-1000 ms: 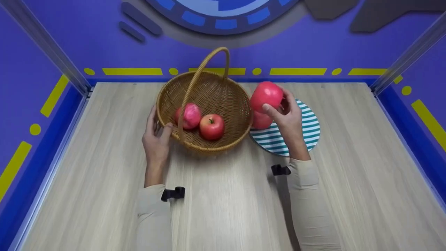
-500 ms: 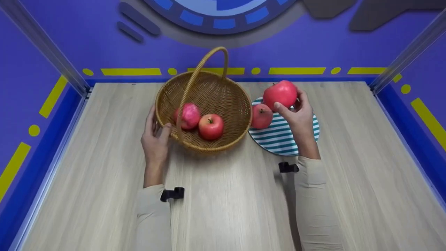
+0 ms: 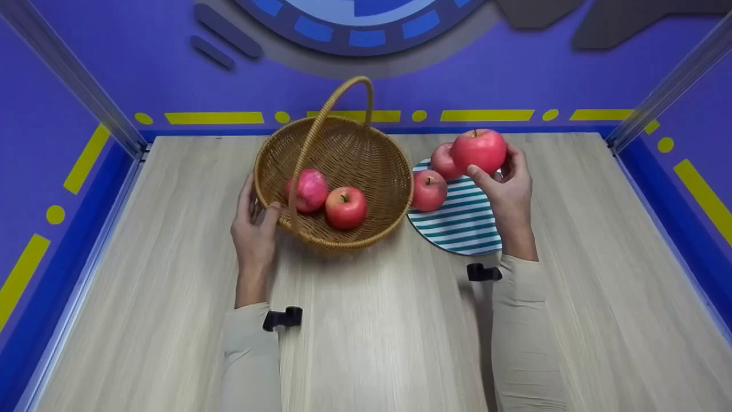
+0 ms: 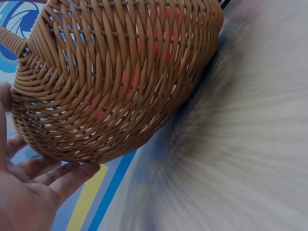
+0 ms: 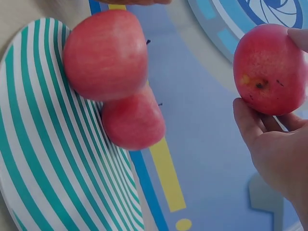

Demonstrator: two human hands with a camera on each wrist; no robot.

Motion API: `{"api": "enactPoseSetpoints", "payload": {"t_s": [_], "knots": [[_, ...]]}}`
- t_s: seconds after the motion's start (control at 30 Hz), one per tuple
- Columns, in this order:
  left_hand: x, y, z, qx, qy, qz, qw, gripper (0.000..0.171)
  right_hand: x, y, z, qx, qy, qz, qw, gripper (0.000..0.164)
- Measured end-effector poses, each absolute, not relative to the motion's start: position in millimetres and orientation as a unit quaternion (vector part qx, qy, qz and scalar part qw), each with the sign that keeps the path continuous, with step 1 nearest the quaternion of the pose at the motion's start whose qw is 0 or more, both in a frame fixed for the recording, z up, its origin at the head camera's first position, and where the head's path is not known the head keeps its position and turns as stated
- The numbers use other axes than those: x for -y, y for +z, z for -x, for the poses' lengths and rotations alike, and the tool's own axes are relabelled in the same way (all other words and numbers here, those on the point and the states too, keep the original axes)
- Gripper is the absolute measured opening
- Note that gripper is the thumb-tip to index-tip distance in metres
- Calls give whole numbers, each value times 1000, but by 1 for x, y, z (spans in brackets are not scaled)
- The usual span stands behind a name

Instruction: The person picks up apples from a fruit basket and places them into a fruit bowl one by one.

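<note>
My left hand [image 3: 254,234] grips the left rim of a brown wicker basket [image 3: 377,149], thumb at the rim and fingers against its outer side. Two red apples lie inside: one streaked pinkish apple [image 3: 312,190] behind the handle and a red-yellow apple [image 3: 346,208]. Up at the right, my right hand [image 3: 509,189] holds a large red apple [image 3: 479,150] between thumb and fingers, raised above a plate with green and white stripes [image 3: 457,229]. On that plate sit a nearer apple [image 3: 429,190] and a farther apple [image 3: 445,161], partly hidden by the held one.
The basket's arched handle [image 3: 320,126] stands up over its opening. A pale wooden table [image 3: 366,320] lies beneath, bounded by a blue back wall [image 3: 434,86] and side walls. Basket and plate stand close side by side.
My right hand has moved to the right with its apple, from beside the basket's rim to over the plate's far right side, uncovering both plate apples. The left hand and basket barely shift.
</note>
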State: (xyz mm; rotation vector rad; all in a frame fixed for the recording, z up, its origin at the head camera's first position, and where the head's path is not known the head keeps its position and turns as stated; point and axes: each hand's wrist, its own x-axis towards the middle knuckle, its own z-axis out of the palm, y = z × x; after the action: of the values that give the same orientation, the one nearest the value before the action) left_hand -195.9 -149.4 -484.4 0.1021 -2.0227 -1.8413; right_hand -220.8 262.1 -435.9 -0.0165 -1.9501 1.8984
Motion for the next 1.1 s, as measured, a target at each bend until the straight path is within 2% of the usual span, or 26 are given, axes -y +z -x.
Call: {"api": "enactPoseSetpoints", "payload": {"t_s": [0.83, 1.1], "knots": [[150, -485, 196, 729, -654, -40, 201, 67, -296, -456, 227, 722, 650, 52, 232, 87], [150, -487, 197, 727, -655, -43, 199, 67, -303, -465, 229, 723, 652, 96, 209, 87]]}}
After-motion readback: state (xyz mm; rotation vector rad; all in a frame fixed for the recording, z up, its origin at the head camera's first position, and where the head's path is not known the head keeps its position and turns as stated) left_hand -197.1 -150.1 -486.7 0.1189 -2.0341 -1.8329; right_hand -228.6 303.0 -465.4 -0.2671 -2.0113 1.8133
